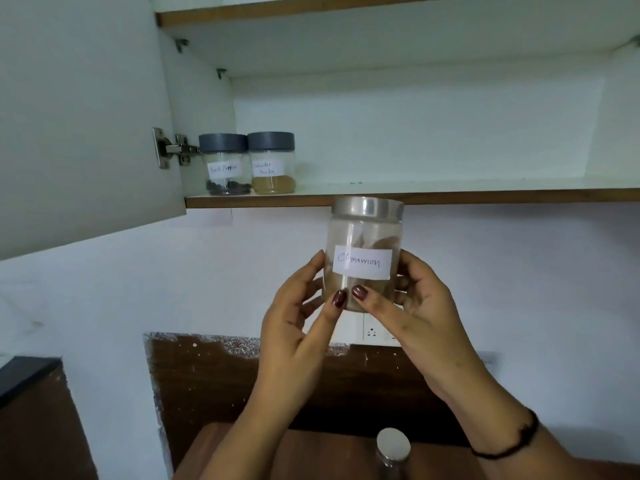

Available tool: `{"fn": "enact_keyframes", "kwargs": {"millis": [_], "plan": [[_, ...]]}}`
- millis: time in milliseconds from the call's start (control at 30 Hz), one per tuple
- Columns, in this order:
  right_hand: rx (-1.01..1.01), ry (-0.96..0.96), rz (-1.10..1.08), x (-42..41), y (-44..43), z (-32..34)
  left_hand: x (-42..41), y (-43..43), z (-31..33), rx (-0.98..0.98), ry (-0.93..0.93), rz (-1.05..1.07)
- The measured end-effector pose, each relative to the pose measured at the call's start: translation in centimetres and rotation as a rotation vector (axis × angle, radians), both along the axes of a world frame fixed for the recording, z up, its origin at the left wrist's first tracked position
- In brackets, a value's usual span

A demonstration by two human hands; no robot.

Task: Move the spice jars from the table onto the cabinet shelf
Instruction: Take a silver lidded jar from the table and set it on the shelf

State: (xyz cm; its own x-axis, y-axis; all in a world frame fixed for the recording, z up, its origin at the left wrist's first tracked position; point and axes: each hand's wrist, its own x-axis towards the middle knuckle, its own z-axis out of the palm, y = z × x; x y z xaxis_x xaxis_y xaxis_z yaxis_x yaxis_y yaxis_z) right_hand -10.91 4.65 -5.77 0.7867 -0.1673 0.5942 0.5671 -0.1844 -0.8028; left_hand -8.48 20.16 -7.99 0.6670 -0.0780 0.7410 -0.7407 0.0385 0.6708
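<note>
A clear jar labelled Cinnamon point(363, 244) with a silver lid is held upright in the air just below the front edge of the cabinet shelf point(450, 195). My left hand point(298, 327) grips its left side and my right hand point(415, 306) grips its right side, both thumbs on the front near the base. Two grey-lidded jars stand at the shelf's left end: a black pepper jar point(224, 164) and a coriander powder jar point(272, 163). Another silver-lidded jar point(393, 448) stands on the brown table point(311, 455) below my wrists.
The cabinet door point(79, 116) hangs open on the left, hinged at the shelf's left end. An upper shelf point(311, 12) lies above. A wall socket point(372, 332) sits behind the jar. The shelf stretches bare to the right of the two jars.
</note>
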Motion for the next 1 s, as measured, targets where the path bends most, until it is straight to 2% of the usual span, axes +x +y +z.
{"fn": "enact_keyframes", "kwargs": {"millis": [367,500,733,1000], "plan": [[-0.111,-0.124,-0.065,5.2,0.5,7.1,5.8,0.3,6.4,-0.059,-0.105,0.004],[-0.085,-0.140,-0.042,7.4,0.3,8.6,8.7,0.0,7.7,-0.013,-0.175,0.089],[-0.180,-0.154,-0.081,10.7,0.1,10.4,12.4,0.3,9.2,0.041,-0.254,0.159],[-0.238,-0.161,-0.128,13.9,0.3,11.3,16.2,0.0,9.7,0.110,-0.233,0.264]]}}
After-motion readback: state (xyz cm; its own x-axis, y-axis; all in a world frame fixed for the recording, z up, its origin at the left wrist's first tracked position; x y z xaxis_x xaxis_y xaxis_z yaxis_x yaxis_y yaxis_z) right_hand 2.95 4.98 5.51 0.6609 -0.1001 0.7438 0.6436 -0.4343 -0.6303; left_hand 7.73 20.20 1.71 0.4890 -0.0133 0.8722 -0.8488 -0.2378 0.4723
